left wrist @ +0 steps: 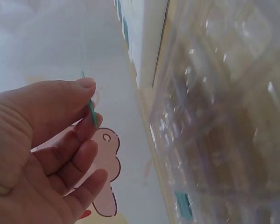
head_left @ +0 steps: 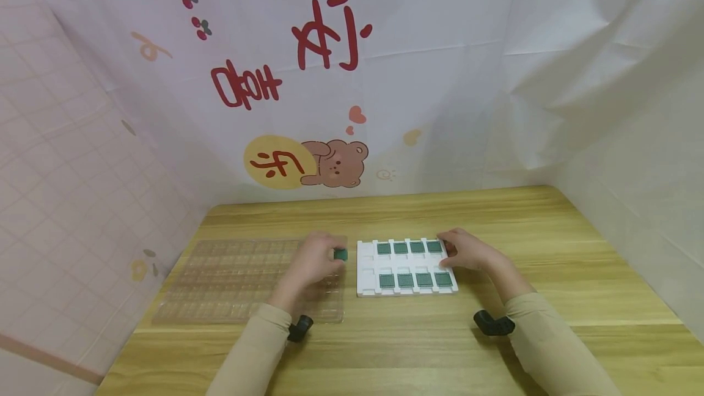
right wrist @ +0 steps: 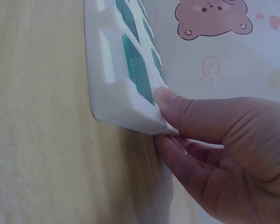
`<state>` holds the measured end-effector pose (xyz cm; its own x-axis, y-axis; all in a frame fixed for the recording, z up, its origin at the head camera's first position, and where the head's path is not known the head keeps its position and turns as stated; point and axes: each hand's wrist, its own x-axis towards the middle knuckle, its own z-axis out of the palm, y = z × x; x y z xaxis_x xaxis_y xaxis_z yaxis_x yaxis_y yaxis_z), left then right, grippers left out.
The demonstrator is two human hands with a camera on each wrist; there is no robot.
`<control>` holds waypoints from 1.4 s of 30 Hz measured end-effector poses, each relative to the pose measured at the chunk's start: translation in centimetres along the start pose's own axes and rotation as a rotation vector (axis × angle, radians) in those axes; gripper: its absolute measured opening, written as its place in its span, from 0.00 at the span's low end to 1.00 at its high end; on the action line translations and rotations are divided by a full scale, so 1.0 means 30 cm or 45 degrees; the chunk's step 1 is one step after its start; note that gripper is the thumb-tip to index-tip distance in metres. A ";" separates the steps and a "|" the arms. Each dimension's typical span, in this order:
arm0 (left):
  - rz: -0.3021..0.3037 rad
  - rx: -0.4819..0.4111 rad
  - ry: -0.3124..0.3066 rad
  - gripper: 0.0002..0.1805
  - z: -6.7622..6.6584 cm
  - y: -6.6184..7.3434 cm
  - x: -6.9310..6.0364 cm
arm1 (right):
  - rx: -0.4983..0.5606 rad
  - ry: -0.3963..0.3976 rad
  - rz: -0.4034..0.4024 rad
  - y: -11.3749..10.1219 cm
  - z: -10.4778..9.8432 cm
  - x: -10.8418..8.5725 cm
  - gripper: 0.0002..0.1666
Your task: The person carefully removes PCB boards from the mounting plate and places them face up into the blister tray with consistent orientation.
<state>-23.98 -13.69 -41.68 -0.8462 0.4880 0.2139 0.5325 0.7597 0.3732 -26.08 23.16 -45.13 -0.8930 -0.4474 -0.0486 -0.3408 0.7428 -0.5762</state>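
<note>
My left hand [head_left: 315,261] pinches a thin green circuit board [head_left: 341,255] between thumb and fingertip. The left wrist view shows that board [left wrist: 92,112] edge-on, above the clear plastic tray [left wrist: 177,135]. My right hand [head_left: 467,250] grips the right end of a white tray [head_left: 367,267], and in the right wrist view its thumb [right wrist: 170,102] lies on the tray's edge. Green boards [head_left: 405,280] sit in two rows of slots in the white tray; the slots at its left end hold none. The clear tray is partly hidden behind my left hand.
The clear tray [head_left: 220,280] lies flat on the wooden table [head_left: 407,347], left of the white one. One green piece [left wrist: 183,205] shows in it in the left wrist view. A printed white curtain [head_left: 440,78] stands behind the table and along both sides.
</note>
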 end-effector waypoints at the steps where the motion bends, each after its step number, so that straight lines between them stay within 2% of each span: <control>1: 0.002 0.000 -0.004 0.07 -0.006 -0.004 0.002 | 0.001 -0.001 0.002 -0.001 0.000 0.000 0.42; 5: 0.016 0.005 0.015 0.08 -0.030 -0.019 0.012 | -0.003 -0.002 0.010 -0.001 0.000 0.001 0.43; 12: -0.061 0.062 -0.006 0.07 -0.079 -0.031 0.031 | -0.015 0.001 0.004 -0.004 -0.001 0.000 0.43; 19: -0.036 0.101 0.015 0.07 -0.106 -0.046 0.055 | -0.017 0.000 0.010 -0.002 0.000 0.001 0.43; 26: 0.004 0.164 0.014 0.08 -0.107 -0.076 0.077 | -0.011 -0.005 -0.002 -0.001 -0.002 0.001 0.43; 36: -0.050 0.177 -0.009 0.08 -0.092 -0.121 0.084 | -0.034 0.004 -0.003 -0.005 -0.001 -0.001 0.43; 42: -0.026 0.204 -0.020 0.07 -0.067 -0.160 0.090 | -0.020 0.001 0.011 -0.009 0.000 -0.003 0.43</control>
<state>-28.87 -16.88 -41.07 -0.8571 0.4775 0.1934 0.5126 0.8276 0.2286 -25.91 23.00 -44.97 -0.8962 -0.4404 -0.0531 -0.3375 0.7547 -0.5627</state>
